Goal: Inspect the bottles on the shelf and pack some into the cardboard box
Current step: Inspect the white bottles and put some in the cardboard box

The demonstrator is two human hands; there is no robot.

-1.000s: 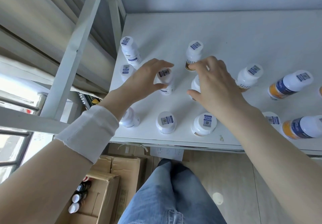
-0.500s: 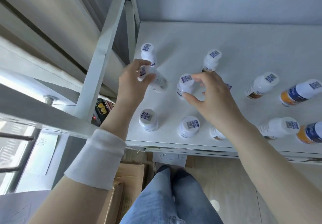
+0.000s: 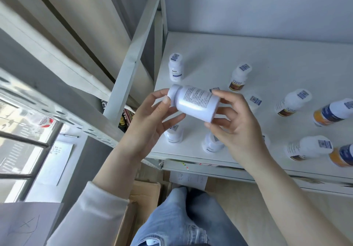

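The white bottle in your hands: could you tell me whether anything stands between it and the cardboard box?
Nothing solid seems to. The white bottle, held by the left hand and right hand, is above the shelf near its front left corner; the cardboard box lies below, its opening hidden behind the left sleeve.

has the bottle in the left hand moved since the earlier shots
Yes. The held bottle has come up off the shelf and lies sideways between the left hand and right hand, in front of the upright back-left bottle it stood beside.
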